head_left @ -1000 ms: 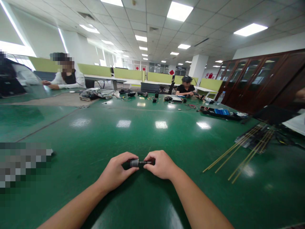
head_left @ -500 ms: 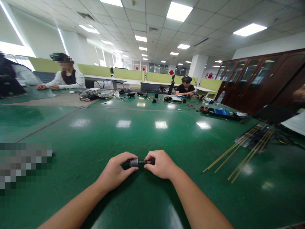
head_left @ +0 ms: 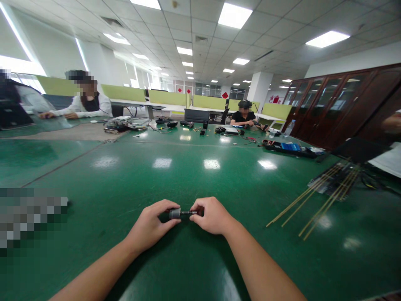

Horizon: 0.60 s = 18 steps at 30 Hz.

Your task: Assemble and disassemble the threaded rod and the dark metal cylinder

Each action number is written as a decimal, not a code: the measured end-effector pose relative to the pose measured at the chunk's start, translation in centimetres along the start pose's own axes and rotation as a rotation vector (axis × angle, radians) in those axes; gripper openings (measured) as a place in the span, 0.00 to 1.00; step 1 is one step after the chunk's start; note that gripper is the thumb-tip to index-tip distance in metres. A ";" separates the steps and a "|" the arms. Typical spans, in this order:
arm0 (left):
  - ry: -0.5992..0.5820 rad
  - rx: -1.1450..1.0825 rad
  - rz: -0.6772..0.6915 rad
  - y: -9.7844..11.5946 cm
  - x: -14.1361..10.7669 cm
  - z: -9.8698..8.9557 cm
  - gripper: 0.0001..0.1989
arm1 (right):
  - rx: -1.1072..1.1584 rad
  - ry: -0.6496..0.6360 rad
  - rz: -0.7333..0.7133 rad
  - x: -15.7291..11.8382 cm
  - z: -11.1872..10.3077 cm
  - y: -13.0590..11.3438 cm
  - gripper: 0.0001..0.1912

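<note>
A small grey cylinder (head_left: 175,213) with a thin dark shaft (head_left: 185,212) lies level between my two hands, low over the green table (head_left: 131,179). The thumb and fingers of my left hand (head_left: 152,225) are closed round the cylinder at its left end. My right hand (head_left: 212,216) pinches the right end of the shaft, and its fingertips cover that end. A short stretch of shaft shows between the hands.
Long thin sticks (head_left: 328,200) lie at the right over dark parts. A black tray (head_left: 290,148) with blue items, a bottle (head_left: 290,128) and electronic parts (head_left: 119,124) are along the far side. Several people sit around the table. A blurred-out object (head_left: 28,213) is at left.
Both hands keep their hold, with only a very slight shift left of the cylinder. At the far left, a seated person's hand has moved a little left.
</note>
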<state>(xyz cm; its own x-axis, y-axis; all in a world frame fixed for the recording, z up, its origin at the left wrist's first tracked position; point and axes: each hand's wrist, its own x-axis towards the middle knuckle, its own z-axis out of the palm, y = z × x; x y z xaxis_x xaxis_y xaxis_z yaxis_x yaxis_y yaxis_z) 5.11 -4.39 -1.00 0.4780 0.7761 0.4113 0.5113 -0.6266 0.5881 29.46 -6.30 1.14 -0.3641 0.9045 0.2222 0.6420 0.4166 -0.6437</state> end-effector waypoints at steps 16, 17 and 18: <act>0.029 0.001 0.022 0.1 0.1 -0.1 0.12 | -0.016 0.009 0.016 -0.1 -0.3 0.0 0.06; 0.032 0.001 0.025 0.1 0.1 -0.1 0.12 | -0.016 0.010 0.016 -0.1 -0.3 0.0 0.06; 0.034 0.002 0.027 0.1 0.1 -0.1 0.12 | -0.016 0.009 0.017 -0.1 -0.3 -0.1 0.06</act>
<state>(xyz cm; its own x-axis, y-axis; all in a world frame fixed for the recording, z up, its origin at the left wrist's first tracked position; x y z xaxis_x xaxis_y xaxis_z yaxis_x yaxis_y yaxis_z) 5.14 -4.33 -0.87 0.4673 0.7609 0.4502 0.4999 -0.6474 0.5752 29.67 -6.36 1.40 -0.3473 0.9120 0.2182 0.6589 0.4028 -0.6353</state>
